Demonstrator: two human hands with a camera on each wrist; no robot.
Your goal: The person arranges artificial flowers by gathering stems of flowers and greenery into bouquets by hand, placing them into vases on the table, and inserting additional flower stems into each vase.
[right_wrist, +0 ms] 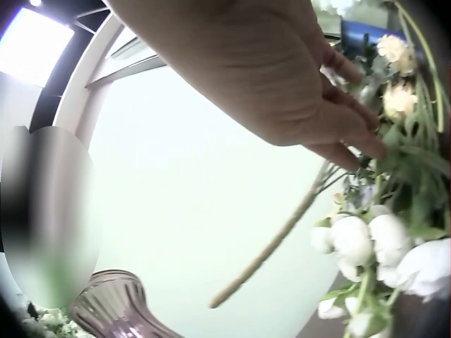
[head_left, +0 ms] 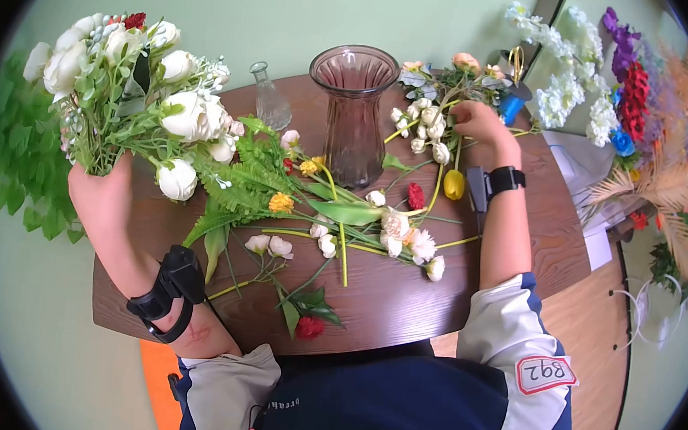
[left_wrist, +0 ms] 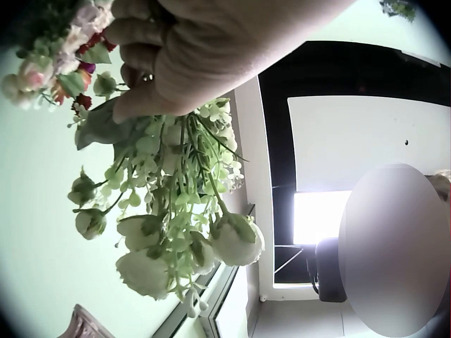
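Observation:
My left hand [head_left: 101, 200] grips the gathered stems of a bouquet [head_left: 194, 114] of white roses and green sprigs, held up over the table's left side. In the left wrist view, white blooms [left_wrist: 144, 271] point away below the hand [left_wrist: 169, 67]. My right hand [head_left: 484, 129] reaches to the back right, fingers spread at a bunch of peach flowers [head_left: 467, 61] and leaves. Seen from the right wrist, its fingertips [right_wrist: 370, 144] are right at the leaves, with a tan stem [right_wrist: 268, 250] just below. White buds [head_left: 428, 125] and a yellow tulip [head_left: 454, 183] lie close by.
A purple glass vase [head_left: 352, 127] stands at the table's back middle, beside a small clear bottle [head_left: 270, 100]. Loose stems, a fern [head_left: 259, 168] and a red flower [head_left: 310, 327] spread across the wood. More flowers [head_left: 636, 100] and a blue spool [head_left: 512, 109] stand at right.

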